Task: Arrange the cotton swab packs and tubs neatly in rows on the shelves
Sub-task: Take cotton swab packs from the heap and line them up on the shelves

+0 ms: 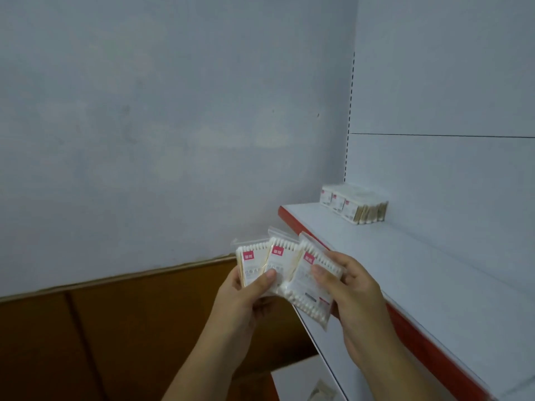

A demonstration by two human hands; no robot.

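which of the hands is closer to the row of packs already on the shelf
Right. The right hand sits over the shelf's red front edge, below the row of packs standing at the far end. The left hand is farther out, off the shelf, holding fanned packs.

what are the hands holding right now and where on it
Three fanned cotton swab packs. The left hand pinches the lower parts of the two left packs; the right hand holds the rightmost pack by its right edge.
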